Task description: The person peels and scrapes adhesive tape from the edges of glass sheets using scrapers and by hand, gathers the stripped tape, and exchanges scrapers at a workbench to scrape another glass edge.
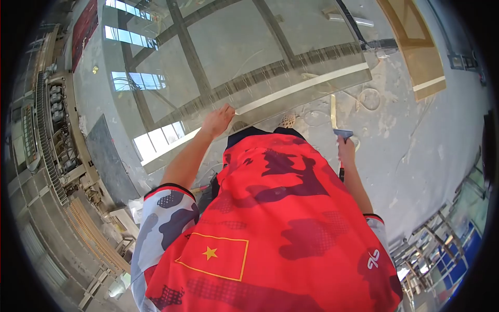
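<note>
A large glass sheet (234,47) lies in front of me, with a pale strip (306,85) along its near edge. My left hand (218,121) is on that strip, its fingers pinched together; whatever is between them is too small to make out. On the right, my right hand (346,150) is wrapped round the handle of a scraper-like tool with a grey-blue head (343,133). A narrow yellowish strip (333,112) stretches from the tool's head toward the glass edge.
A brown-framed panel (416,47) lies at the upper right. Loops of thin strip (369,99) rest on the grey surface. Machinery with a roller chain (47,135) runs along the left, beside a dark flat sheet (108,156). Metal racks stand at the lower right.
</note>
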`<state>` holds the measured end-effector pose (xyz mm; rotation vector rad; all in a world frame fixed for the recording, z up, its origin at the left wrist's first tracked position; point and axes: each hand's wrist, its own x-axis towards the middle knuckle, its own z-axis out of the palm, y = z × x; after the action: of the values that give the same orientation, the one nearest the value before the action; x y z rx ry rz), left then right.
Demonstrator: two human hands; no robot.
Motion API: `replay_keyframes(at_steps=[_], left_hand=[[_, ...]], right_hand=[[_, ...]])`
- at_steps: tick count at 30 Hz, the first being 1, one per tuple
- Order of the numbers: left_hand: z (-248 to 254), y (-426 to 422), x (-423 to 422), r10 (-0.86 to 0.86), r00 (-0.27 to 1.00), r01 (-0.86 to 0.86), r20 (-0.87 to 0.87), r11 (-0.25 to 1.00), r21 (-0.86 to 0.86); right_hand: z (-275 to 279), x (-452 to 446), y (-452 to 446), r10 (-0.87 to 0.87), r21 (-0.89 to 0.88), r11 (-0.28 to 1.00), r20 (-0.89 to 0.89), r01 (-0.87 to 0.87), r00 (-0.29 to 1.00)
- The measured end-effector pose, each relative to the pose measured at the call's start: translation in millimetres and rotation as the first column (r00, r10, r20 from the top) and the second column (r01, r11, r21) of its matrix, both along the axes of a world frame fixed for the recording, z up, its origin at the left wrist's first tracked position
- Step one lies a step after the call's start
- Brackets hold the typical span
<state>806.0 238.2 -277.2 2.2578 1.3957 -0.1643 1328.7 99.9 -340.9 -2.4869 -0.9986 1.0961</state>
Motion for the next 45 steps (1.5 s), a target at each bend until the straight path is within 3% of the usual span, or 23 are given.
replay_keyframes(at_steps=[1,2,4,5,6,7,8,11,12,14,16,18,22,25,28,29,31,33,35,38,40,43,45], left_hand=[[6,-4,6,0.137,0.988,-0.135,0.071,0.99,-0.036],[-4,-10,8,0.139,0.988,-0.136,0.071,0.99,-0.037],[-34,-22,6,0.524,0.827,-0.555,0.206,0.819,0.146],[-30,-22,8,0.524,0.826,-0.556,0.207,0.818,0.148],[-28,-20,11,0.788,0.604,-0.746,0.119,0.612,-0.264],[-25,-18,14,0.928,0.36,-0.769,-0.097,0.237,-0.594],[-37,-22,14,0.954,0.29,-0.742,-0.072,0.177,-0.646],[-27,-14,25,0.968,0.243,-0.75,-0.061,0.148,-0.645],[-36,-11,27,0.966,0.253,-0.733,-0.045,0.161,-0.661],[-67,-17,19,0.927,0.348,-0.673,0.141,0.352,-0.651],[-49,-11,23,0.913,0.373,-0.641,0.166,0.383,-0.665],[-34,-12,25,0.81,0.565,-0.654,0.16,0.557,-0.511],[-1,-13,42,0.845,0.503,-0.625,0.181,0.5,-0.6],[45,-3,67,0.825,0.527,-0.62,0.205,0.538,-0.571],[105,6,93,0.775,0.599,-0.585,0.203,0.596,-0.549],[126,10,104,0.751,0.619,-0.554,0.231,0.625,-0.55],[162,19,134,0.709,0.651,-0.501,0.272,0.67,-0.548],[195,24,165,0.708,0.655,-0.509,0.264,0.672,-0.538],[230,31,197,0.733,0.622,-0.512,0.275,0.646,-0.566],[290,39,260,0.748,0.582,-0.507,0.319,0.641,-0.577],[329,44,302,0.733,0.561,-0.476,0.384,0.666,-0.574],[377,50,358,0.658,0.558,-0.439,0.506,0.751,-0.493],[403,54,391,0.54,0.676,-0.303,0.502,0.824,-0.479]], right_hand=[[-3,8,8,0.003,0.052,0.999,0.02,-0.004,1.0],[3,9,20,0.004,0.051,0.999,0.02,-0.006,1.0],[34,-2,45,-0.134,0.014,0.991,-0.095,0.136,0.986],[38,-6,49,-0.132,0.016,0.991,-0.096,0.135,0.987],[41,-12,54,-0.147,0.015,0.989,-0.104,0.15,0.984],[43,-17,57,-0.163,0.012,0.986,-0.11,0.166,0.98],[42,-23,54,-0.14,0.002,0.99,-0.09,0.141,0.986],[10,-28,24,-0.023,-0.001,1.0,-0.012,0.023,1.0],[-3,-24,11,0.032,0.012,0.999,0.038,-0.032,0.999],[43,-54,11,-0.029,-0.107,0.994,0.012,0.03,1.0],[54,-59,2,0.035,-0.098,0.995,0.078,-0.027,0.996],[56,-61,-6,0.075,-0.086,0.994,0.142,-0.064,0.987],[71,-57,-13,-0.031,-0.112,0.993,0.138,0.046,0.99],[88,-51,-3,-0.047,-0.046,0.997,0.14,0.054,0.989],[68,-31,9,-0.096,0.06,0.995,0.197,0.086,0.976],[75,-29,21,-0.116,0.085,0.991,0.141,0.104,0.983],[99,-34,54,-0.029,0.128,0.992,0.199,0.003,0.98],[112,-28,90,0.128,0.085,0.987,0.077,-0.135,0.989],[83,-18,112,0.263,0.303,0.896,0.229,-0.325,0.937],[95,-12,171,0.337,0.294,0.892,0.075,-0.344,0.939],[87,-6,195,0.321,0.523,0.8,0.04,-0.293,0.946],[109,16,225,0.299,0.437,0.853,0.04,-0.286,0.953],[101,34,237,0.215,0.543,0.819,0.004,-0.183,0.977]])
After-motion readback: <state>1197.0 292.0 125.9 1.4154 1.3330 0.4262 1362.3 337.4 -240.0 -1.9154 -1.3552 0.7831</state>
